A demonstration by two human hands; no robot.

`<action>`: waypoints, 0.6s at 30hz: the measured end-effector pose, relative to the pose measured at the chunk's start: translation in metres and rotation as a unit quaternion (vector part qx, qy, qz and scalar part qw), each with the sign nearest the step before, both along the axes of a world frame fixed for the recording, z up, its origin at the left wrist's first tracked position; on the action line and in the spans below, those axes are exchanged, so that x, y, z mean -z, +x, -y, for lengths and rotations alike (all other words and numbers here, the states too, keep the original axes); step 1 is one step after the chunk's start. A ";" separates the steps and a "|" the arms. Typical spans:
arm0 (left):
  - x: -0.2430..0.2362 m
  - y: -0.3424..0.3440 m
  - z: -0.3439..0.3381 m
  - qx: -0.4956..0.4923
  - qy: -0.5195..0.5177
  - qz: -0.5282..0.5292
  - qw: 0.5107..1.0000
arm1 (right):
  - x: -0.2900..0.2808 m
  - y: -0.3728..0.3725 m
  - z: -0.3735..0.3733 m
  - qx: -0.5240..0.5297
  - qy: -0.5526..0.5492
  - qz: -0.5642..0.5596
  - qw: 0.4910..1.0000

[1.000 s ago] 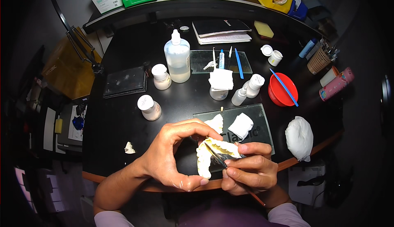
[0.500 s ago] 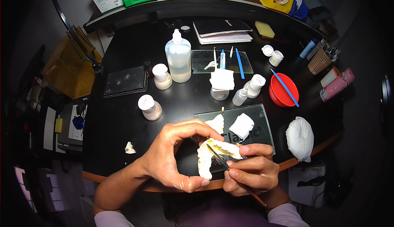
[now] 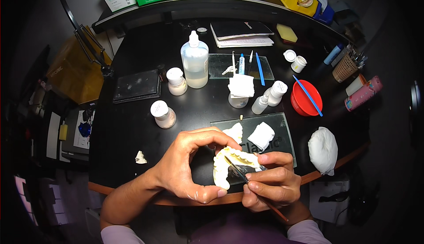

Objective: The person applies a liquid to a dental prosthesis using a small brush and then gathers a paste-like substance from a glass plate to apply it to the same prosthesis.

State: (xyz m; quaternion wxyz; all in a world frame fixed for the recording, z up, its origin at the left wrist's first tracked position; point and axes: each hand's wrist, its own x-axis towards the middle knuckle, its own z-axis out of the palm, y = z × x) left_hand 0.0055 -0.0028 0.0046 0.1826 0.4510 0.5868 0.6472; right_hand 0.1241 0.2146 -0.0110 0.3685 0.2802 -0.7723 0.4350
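My left hand (image 3: 185, 166) curls its fingers and thumb round a pale yellow, horseshoe-shaped dental cast (image 3: 220, 170), gripping it by its outer edge. In a pinch, my right hand (image 3: 276, 183) holds a thin brush (image 3: 275, 210) with a reddish-brown handle and dark ferrule. The brush's tip reaches the inner side of the cast's curve. Fingers of the right hand also rest at the cast's right end. Just beyond the left fingers, a second white cast piece (image 3: 234, 132) lies partly hidden on a glass slab (image 3: 283, 133), beside a folded white cloth (image 3: 261, 136).
Several white-capped jars, one a pinkish jar (image 3: 163, 115), and a large clear bottle (image 3: 194, 65) stand beyond my hands. Right of them are a red bowl (image 3: 304, 105) with a blue stick across it and a white wrapped bundle (image 3: 323, 151). A plaster fragment (image 3: 141, 157) lies left.
The cast's lower end has risen slightly, and the brush tip has shifted a little along its inner side. Both hands keep their holds. The whole view has moved slightly.
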 end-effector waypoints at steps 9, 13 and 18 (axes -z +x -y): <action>0.000 -0.001 0.000 0.003 0.002 -0.001 1.000 | -0.001 0.000 -0.001 0.012 0.019 0.000 1.000; 0.001 -0.001 0.000 0.004 0.006 -0.001 1.000 | -0.001 0.000 0.000 0.010 0.016 -0.002 1.000; -0.001 0.002 0.000 -0.009 -0.006 0.011 1.000 | -0.001 0.001 0.001 0.009 0.012 -0.006 1.000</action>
